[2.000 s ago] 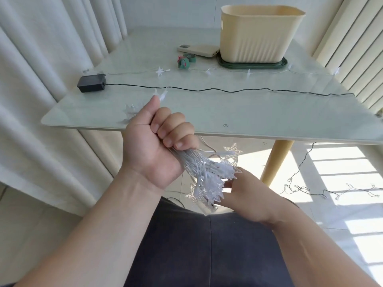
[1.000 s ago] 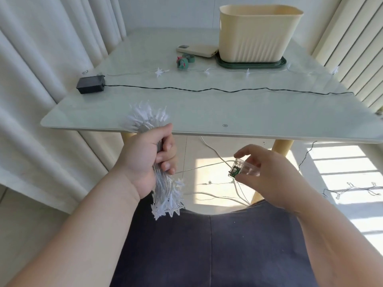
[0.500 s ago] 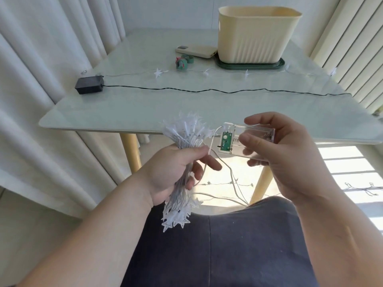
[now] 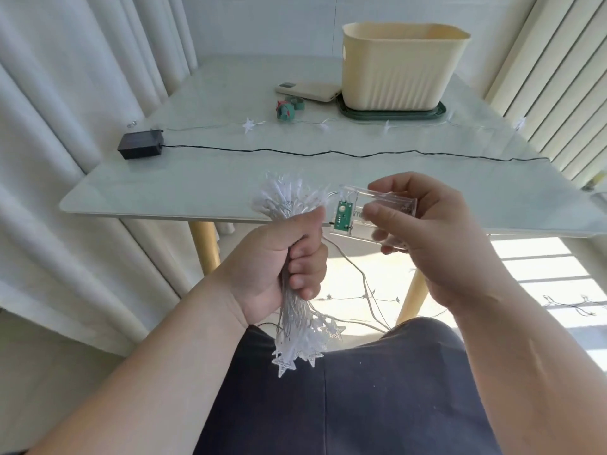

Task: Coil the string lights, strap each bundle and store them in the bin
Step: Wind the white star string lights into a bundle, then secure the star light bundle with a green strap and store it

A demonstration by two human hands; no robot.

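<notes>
White star-light bundle [image 4: 297,323] bunched, stars at both ends.

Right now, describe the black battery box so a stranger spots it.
Find the glass table, then its near-left corner beside the curtain. The black battery box lies there, a black wire running right from it. It is opaque, unlike the clear battery box in the right hand.

Curtained home, glass table [image 4: 203,188]
</notes>
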